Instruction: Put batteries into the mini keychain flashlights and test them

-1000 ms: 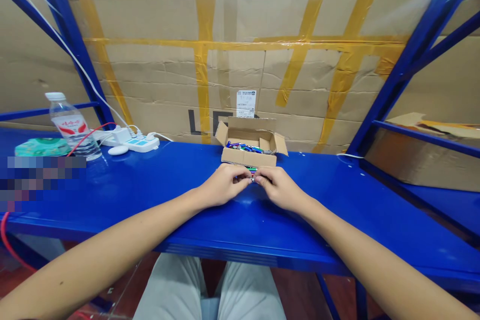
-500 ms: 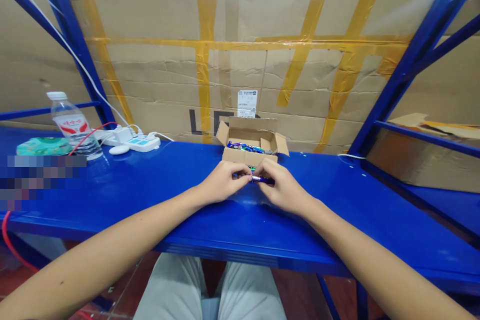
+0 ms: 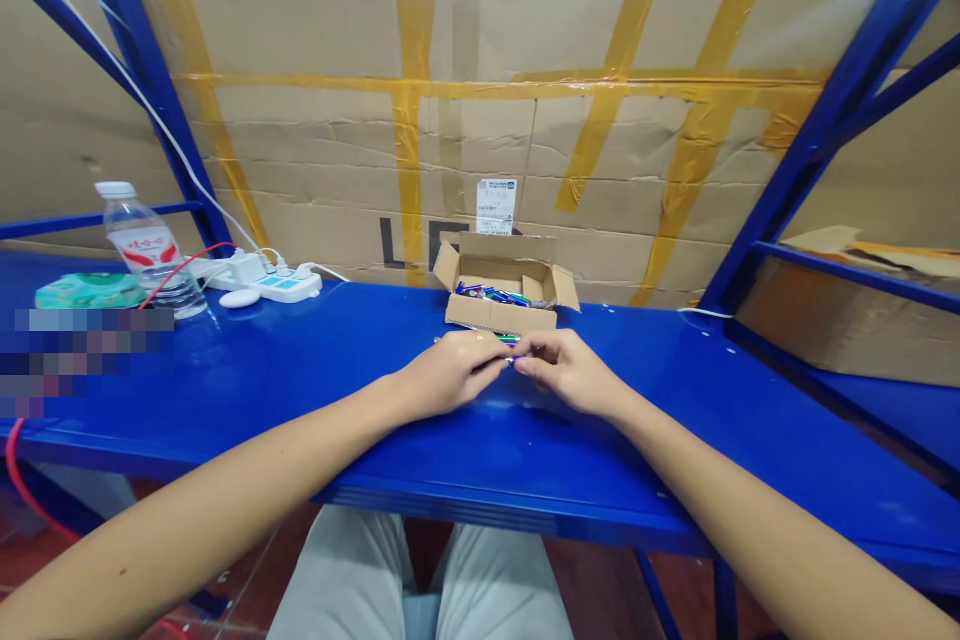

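Observation:
My left hand [image 3: 455,372] is closed around a purple pen [image 3: 511,360], most of which its fingers hide. Thumb and fingertips of my right hand [image 3: 568,372] pinch the pen's short visible end, where silver and purple show. Both hands are just above the blue table, fingertips almost meeting. Just behind them lie more slim pens, a green one [image 3: 508,340] among them, partly covered by my hands. Beyond these stands an open cardboard box [image 3: 501,317] with several blue, green and silver pens [image 3: 495,295] inside.
The blue metal table [image 3: 315,360] runs across in front of a tall taped cardboard sheet [image 3: 315,170]. At the left are a water bottle [image 3: 150,255], a teal packet [image 3: 90,290] and a white power strip [image 3: 289,285] with cables. Another cardboard box [image 3: 847,320] is at the right.
The purple pen, lying mostly along my right fingers before, is now mostly covered by my left hand. My right hand has shifted slightly right and grips only its end.

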{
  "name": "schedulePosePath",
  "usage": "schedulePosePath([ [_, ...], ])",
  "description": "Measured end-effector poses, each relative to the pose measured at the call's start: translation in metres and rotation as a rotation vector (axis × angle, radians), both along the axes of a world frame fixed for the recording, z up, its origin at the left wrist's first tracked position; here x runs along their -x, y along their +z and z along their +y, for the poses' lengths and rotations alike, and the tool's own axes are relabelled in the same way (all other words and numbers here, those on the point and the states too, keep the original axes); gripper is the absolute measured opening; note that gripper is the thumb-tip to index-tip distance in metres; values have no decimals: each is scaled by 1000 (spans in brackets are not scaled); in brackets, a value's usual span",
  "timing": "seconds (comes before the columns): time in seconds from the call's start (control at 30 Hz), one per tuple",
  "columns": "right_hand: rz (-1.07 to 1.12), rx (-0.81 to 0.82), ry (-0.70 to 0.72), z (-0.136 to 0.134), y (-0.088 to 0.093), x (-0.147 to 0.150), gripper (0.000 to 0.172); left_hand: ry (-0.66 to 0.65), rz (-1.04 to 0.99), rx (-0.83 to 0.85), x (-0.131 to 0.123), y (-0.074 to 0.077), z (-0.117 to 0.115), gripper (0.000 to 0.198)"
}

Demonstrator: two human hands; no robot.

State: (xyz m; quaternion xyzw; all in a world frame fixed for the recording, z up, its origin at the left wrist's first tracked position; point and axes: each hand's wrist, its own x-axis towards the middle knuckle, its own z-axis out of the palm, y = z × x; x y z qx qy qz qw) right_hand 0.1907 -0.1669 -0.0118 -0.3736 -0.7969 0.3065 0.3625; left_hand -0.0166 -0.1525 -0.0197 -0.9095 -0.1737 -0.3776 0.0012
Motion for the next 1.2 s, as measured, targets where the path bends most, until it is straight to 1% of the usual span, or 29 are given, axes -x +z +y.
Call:
schedulePosePath([
  [0.1, 103, 277, 48, 2, -1, 0, 29, -26, 48, -71, 0, 0, -1, 18],
  [0.27, 339, 573, 143, 4, -2, 1, 37, -6, 136, -81, -2, 1, -3, 19],
  [0.33, 372, 651, 154, 4, -2, 1, 36, 8, 157, -67, -2, 1, -3, 19],
  [0.43, 374, 645, 149, 5, -1, 0, 35, 63, 158, -7, -4, 1, -3, 18],
  [0.5, 336, 581, 136, 6, 1, -1, 35, 99, 135, 43, -5, 1, -4, 16],
  [0.57, 243, 480, 106, 6, 2, -3, 35, 112, 107, 75, -5, 1, -5, 15],
  [0.63, 114, 314, 62, 7, 4, -4, 32, 118, 76, 95, -6, 1, -5, 14],
  [0.7, -3, 107, 20, 7, 4, -3, 27, 125, 51, 125, -6, 0, -4, 13],
  [0.77, -91, -71, -3, 7, 4, -2, 23, 137, 18, 189, -6, 0, -2, 13],
  [0.87, -158, -243, -34, 7, -1, -1, 13, 162, -78, 348, -7, 1, 0, 11],
  [0.97, -197, -418, -59, 6, -6, -3, 18, 171, -177, 580, -8, 4, 1, 12],
  [1.03, -262, -541, -58, 5, -8, -4, 13, 136, -214, 757, -8, 5, 0, 15],
  [1.1, -339, -638, -56, 4, -9, -5, 13, 83, -242, 896, -8, 5, 0, 18],
  [1.2, -409, -760, -57, 2, -8, -5, 13, 17, -295, 995, -9, 5, 0, 21],
])
